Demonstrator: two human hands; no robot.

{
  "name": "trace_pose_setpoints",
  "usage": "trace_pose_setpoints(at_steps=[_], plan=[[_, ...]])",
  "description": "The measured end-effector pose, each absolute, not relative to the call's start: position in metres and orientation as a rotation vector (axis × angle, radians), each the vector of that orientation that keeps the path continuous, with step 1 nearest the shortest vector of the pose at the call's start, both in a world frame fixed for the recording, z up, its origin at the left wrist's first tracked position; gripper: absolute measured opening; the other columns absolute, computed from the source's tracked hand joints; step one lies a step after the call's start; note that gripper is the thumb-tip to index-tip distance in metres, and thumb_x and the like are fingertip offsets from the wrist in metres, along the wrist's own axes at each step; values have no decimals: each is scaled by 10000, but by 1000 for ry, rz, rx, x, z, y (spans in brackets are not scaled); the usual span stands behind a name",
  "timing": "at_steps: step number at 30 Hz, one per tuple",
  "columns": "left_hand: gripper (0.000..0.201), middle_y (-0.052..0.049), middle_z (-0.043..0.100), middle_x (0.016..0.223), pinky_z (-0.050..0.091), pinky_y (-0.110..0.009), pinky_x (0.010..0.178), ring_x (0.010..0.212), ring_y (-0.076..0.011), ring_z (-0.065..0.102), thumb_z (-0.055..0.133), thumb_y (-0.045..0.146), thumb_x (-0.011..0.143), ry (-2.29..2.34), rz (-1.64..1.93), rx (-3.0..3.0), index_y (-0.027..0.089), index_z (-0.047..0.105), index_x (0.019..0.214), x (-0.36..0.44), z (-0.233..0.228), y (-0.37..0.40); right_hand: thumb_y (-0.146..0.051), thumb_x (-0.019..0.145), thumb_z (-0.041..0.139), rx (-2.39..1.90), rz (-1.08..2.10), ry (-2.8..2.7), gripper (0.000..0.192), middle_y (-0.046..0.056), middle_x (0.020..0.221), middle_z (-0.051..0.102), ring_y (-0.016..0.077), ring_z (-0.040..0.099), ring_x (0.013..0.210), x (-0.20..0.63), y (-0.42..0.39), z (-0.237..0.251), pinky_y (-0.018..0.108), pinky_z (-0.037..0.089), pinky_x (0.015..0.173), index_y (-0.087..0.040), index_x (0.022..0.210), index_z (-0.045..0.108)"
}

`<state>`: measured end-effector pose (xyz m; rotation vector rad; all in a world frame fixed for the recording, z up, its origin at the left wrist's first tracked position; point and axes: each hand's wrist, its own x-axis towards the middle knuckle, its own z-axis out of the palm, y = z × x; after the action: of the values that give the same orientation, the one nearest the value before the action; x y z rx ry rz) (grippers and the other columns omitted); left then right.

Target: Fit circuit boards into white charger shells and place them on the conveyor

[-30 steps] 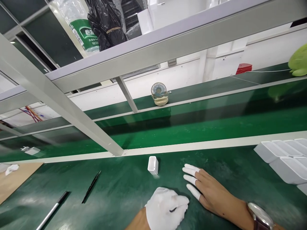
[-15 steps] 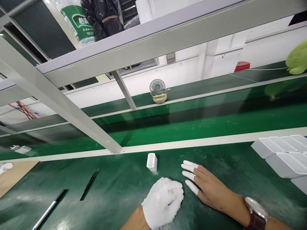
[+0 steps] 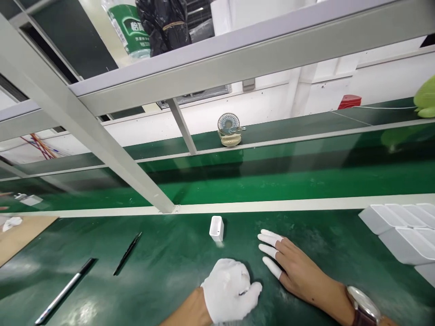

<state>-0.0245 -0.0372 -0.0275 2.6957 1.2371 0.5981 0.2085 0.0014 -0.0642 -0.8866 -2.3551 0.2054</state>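
My left hand (image 3: 230, 290), in a white glove, rests on the green tabletop with its fingers curled in and the thumb out to the right. Nothing shows in it; the palm side is hidden. To its right my right hand (image 3: 288, 262) lies flat, palm down and open, with white finger cots on several fingers. It holds nothing. Beyond the left hand, apart from both hands, stands a small white open-topped plastic case (image 3: 216, 228). A black pair of tweezers (image 3: 127, 253) and a silver-and-black pen (image 3: 66, 291) lie further left.
White trays (image 3: 401, 226) sit at the right edge. A pale rail (image 3: 272, 207) borders the table's far side, and a slanted metal post (image 3: 125, 158) rises from it. Beyond stands a small fan (image 3: 229, 129). An overhead shelf (image 3: 220, 63) holds bags.
My left hand has curled its fingers further, and its thumb now sticks out to the right. My right hand stays flat in place. The view has shifted slightly.
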Motion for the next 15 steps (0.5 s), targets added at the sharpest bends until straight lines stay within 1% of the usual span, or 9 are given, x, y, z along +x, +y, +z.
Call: trace_pose_setpoints(at_steps=[4,6,7,8,10,12,13,14,15], plan=[[470,-6,449,444,314,-288,480,432,-113,481,520,320,890,1239,513,2736,188,477,440,-24,-31,-36,-195,980,516,-897,257,-2344,330,122,1355,608,300,500,1349,210,0,-65,521,489,1070,-228,1298,597],[451,-4,442,429,255,-299,469,424,-113,465,548,315,861,1246,448,2763,182,483,434,-22,-31,-35,-208,979,520,-891,388,-2273,299,114,1312,642,292,550,1303,207,-1,-63,506,502,1061,-241,1254,632],[440,-3,445,423,223,-305,466,418,-111,454,561,315,848,1256,420,2768,180,490,436,-22,-31,-35,-225,982,524,-895,510,-2219,274,108,1282,662,283,587,1263,204,-2,-60,483,520,1046,-245,1224,652],[428,-1,451,420,196,-310,464,410,-110,440,574,317,838,1272,399,2763,179,501,440,-21,-30,-36,-250,987,527,-897,676,-2158,256,103,1246,684,269,635,1199,199,-2,-57,450,551,1010,-246,1205,662],[392,5,468,422,159,-313,459,391,-107,411,590,329,827,1305,371,2730,181,544,467,-20,-28,-36,-312,1002,517,-874,1085,-2036,270,97,1184,715,232,725,1012,186,-1,-51,385,623,879,-243,1230,644],[382,12,460,409,145,-306,453,373,-104,383,595,350,832,1330,352,2683,183,580,488,-19,-25,-36,-345,1029,459,-815,1387,-1957,315,100,1131,736,203,758,856,170,8,-48,343,655,729,-225,1286,598],[392,14,451,401,150,-299,452,370,-102,375,593,359,840,1332,353,2666,182,589,490,-19,-24,-36,-345,1042,425,-796,1422,-1949,330,107,1094,746,198,762,809,162,16,-47,329,656,668,-208,1297,584],[410,15,446,399,165,-291,453,372,-100,376,587,367,851,1328,365,2655,180,593,486,-20,-23,-36,-339,1053,393,-803,1372,-1962,339,114,1054,754,199,764,793,155,27,-46,324,653,641,-189,1286,588],[432,15,448,403,185,-284,457,381,-99,386,582,375,863,1321,384,2647,179,592,478,-20,-23,-37,-327,1057,378,-836,1219,-2000,339,113,989,764,198,764,758,148,40,-46,322,649,627,-172,1241,616]])
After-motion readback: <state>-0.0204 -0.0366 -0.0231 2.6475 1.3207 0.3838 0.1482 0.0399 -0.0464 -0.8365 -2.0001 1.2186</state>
